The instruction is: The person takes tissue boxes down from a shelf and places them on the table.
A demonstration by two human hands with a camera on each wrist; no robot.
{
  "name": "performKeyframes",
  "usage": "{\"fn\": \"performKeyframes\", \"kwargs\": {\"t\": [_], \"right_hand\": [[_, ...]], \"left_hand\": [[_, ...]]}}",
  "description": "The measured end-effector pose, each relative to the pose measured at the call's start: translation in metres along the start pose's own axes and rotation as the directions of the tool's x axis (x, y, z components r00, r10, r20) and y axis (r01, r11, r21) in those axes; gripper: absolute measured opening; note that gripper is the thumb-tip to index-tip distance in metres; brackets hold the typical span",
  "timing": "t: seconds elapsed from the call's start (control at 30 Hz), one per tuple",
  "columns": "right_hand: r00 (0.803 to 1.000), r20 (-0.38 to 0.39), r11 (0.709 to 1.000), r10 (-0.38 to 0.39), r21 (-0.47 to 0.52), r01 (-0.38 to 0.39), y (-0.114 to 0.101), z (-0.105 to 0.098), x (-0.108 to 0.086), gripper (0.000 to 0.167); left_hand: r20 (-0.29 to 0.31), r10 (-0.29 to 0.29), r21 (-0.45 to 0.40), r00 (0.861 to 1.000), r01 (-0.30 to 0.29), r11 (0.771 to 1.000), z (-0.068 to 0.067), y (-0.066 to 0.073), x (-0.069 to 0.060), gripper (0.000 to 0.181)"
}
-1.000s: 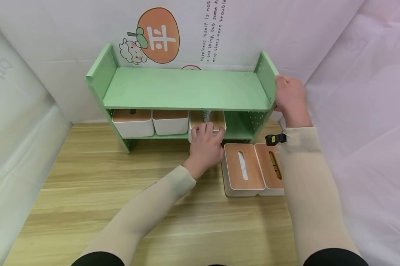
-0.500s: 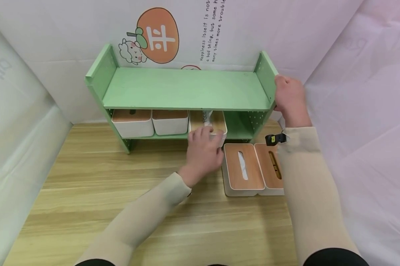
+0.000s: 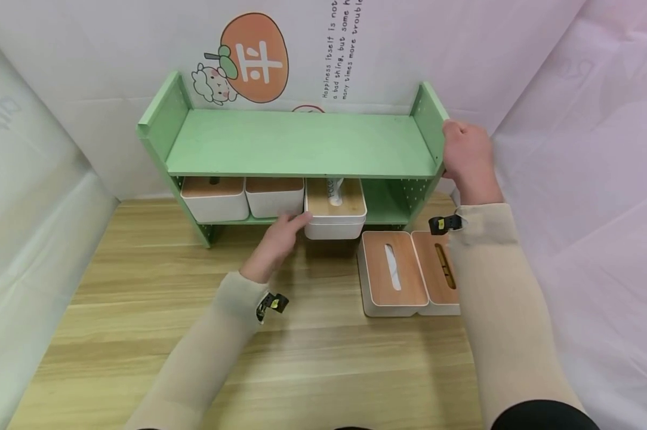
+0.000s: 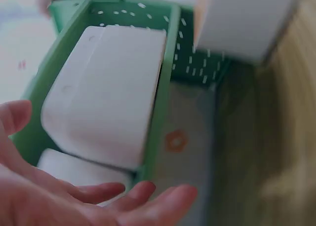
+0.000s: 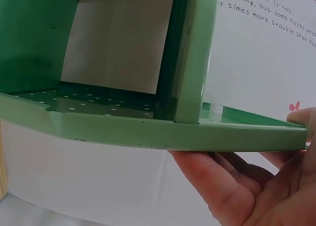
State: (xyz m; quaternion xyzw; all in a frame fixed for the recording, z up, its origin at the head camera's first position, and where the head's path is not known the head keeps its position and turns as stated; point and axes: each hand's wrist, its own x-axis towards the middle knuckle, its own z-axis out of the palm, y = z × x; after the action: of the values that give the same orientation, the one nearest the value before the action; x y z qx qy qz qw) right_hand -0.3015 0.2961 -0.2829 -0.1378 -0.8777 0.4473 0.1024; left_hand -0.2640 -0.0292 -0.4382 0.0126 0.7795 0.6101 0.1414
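Note:
My left hand (image 3: 275,242) is at the front left corner of a white tissue box (image 3: 334,229) with a wooden lid. In the left wrist view its fingers are spread and relaxed around nothing; whether a fingertip touches the box is unclear. White printed material shows at the slot in the lid. This box juts out from the lower level of the green shelf (image 3: 302,143). My right hand (image 3: 468,158) grips the right side panel (image 5: 118,134) of the shelf, thumb on one face and fingers on the other.
Two more white boxes, a left one (image 3: 216,200) and a middle one (image 3: 275,197), sit on the lower level. On the wooden table (image 3: 168,328), to the front right, stand two lidded boxes side by side, a nearer one (image 3: 409,269) and one (image 3: 436,263) partly behind the right sleeve.
The tissue box has come forward out of the shelf. My left hand has let go of its front and moved left to its corner. The right hand stays on the side panel.

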Motion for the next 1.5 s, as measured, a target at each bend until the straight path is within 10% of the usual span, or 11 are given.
{"fn": "performKeyframes", "kwargs": {"t": [0.1, 0.23, 1.0, 1.5], "right_hand": [[1.000, 0.005, 1.000, 0.004, 0.003, -0.004, 0.000, 0.000, 0.001, 0.050], [1.000, 0.013, 1.000, 0.023, 0.013, -0.024, 0.000, 0.000, 0.001, 0.049], [1.000, 0.000, 1.000, -0.006, 0.002, 0.006, 0.002, 0.000, 0.000, 0.048], [1.000, 0.006, 1.000, 0.012, 0.004, -0.012, -0.001, -0.001, 0.000, 0.049]], "left_hand": [[0.108, -0.096, -0.321, 0.989, 0.126, 0.939, 0.003, -0.005, 0.011, 0.073], [0.110, -0.080, -0.471, 0.991, 0.123, 0.874, 0.010, -0.007, 0.018, 0.063], [0.146, -0.107, -0.422, 0.983, 0.160, 0.892, 0.004, -0.008, 0.005, 0.054], [0.222, -0.128, -0.285, 0.967, 0.190, 0.940, -0.017, -0.012, -0.040, 0.064]]}}
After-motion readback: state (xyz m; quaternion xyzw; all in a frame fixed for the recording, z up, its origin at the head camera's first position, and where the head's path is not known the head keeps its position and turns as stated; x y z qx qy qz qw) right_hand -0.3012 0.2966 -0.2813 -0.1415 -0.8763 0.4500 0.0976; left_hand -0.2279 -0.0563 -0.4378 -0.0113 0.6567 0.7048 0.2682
